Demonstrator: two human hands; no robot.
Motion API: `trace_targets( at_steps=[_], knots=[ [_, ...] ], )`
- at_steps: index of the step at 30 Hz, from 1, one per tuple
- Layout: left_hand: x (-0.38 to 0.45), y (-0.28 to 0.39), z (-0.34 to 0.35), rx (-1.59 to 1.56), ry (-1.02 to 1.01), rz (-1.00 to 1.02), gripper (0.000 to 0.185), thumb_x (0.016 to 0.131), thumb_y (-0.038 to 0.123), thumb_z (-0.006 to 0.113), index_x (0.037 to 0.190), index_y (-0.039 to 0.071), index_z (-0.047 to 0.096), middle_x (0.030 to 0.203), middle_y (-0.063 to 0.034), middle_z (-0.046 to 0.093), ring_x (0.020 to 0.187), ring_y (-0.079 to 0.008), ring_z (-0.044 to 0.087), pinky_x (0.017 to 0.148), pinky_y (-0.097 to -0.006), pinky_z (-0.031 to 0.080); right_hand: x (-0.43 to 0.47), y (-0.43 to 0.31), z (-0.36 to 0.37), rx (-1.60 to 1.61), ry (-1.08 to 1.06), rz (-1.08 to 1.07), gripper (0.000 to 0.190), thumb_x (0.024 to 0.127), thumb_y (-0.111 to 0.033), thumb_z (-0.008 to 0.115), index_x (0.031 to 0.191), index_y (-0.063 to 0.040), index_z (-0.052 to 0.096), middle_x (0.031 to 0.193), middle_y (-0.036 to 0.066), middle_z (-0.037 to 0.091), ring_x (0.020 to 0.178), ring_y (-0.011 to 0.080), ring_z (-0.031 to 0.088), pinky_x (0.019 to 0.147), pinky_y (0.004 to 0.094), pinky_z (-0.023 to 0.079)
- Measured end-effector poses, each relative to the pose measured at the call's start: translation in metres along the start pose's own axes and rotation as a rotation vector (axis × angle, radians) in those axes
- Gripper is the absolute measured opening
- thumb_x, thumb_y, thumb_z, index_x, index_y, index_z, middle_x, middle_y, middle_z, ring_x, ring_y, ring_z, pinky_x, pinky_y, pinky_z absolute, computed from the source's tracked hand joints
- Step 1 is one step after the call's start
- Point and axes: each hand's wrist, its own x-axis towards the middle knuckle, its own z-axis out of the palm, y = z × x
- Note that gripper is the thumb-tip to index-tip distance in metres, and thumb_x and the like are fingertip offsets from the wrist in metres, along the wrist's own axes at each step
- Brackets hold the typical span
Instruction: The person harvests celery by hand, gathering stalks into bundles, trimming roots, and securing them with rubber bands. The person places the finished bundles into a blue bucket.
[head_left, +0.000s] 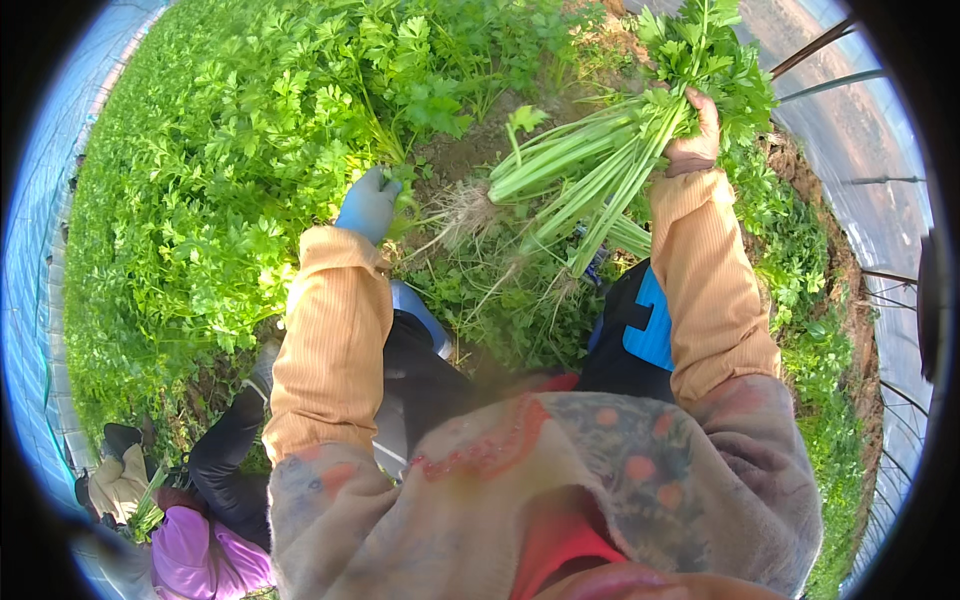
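Observation:
My right hand (697, 127), bare, is shut around the upper stalks of a bunch of celery (577, 154). The stalks slant down to the left, and their pale stringy roots (469, 214) hang over the ground between my hands. My left hand (371, 201), in a blue-grey glove, is curled low at the foot of the standing celery plants (375, 135). Its fingers are bent, and whether a stem lies inside them is hidden. Loose green leaves (510, 307) cover the ground between my boots.
Dense celery (180, 187) fills the left side. Plastic greenhouse sheeting (855, 142) with thin ribs curves along the right, beside a strip of bare soil (847, 285). A co-worker in a purple top (202, 551) is close by at lower left. Another person (120, 480) is beyond.

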Motion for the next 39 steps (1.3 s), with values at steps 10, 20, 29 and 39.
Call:
trace_targets(
  at_steps=[10, 20, 29, 39],
  knots=[
    [-0.028, 0.028, 0.112, -0.009, -0.071, 0.342, 0.070, 0.086, 0.042, 0.079, 0.128, -0.009, 0.057, 0.118, -0.0242, 0.067, 0.110, -0.0324, 0.066, 0.094, -0.0396, 0.050, -0.006, 0.033, 0.010, 0.154, -0.308, 0.281, 0.030, 0.085, -0.020, 0.069, 0.104, 0.002, 0.062, 0.109, 0.027, 0.066, 0.107, 0.0406, 0.062, 0.100, 0.0582, 0.048],
    [0.014, -0.033, 0.049, 0.925, -0.042, 0.118, 0.028, 0.098, 0.008, 0.055, 0.124, 0.006, 0.064, 0.104, -0.0202, 0.069, 0.092, -0.0270, 0.071, 0.081, -0.0394, 0.055, 0.004, -0.002, 0.002, -0.058, 0.129, -0.153, 0.023, 0.081, -0.017, 0.071, 0.098, -0.004, 0.063, 0.107, 0.024, 0.069, 0.100, 0.0418, 0.066, 0.089, 0.0624, 0.054],
    [-0.035, 0.027, 0.114, -0.224, -0.233, 0.702, 0.042, 0.097, 0.029, 0.068, 0.135, 0.011, 0.061, 0.113, -0.0117, 0.070, 0.103, -0.0211, 0.065, 0.094, -0.0354, 0.049, 0.001, 0.033, 0.003, 0.241, -0.445, 0.314, 0.034, 0.085, -0.025, 0.066, 0.098, 0.006, 0.060, 0.107, 0.028, 0.063, 0.106, 0.0418, 0.060, 0.101, 0.0569, 0.047],
    [-0.028, -0.026, 0.052, 1.168, -0.451, 0.049, 0.063, 0.086, 0.036, 0.073, 0.141, 0.011, 0.054, 0.128, -0.0227, 0.064, 0.116, -0.0363, 0.064, 0.095, -0.0426, 0.053, 0.003, 0.020, 0.006, -0.115, 0.074, -0.188, 0.025, 0.081, -0.013, 0.075, 0.103, -0.002, 0.068, 0.101, 0.011, 0.071, 0.099, 0.0297, 0.067, 0.092, 0.0499, 0.053]
  ],
)
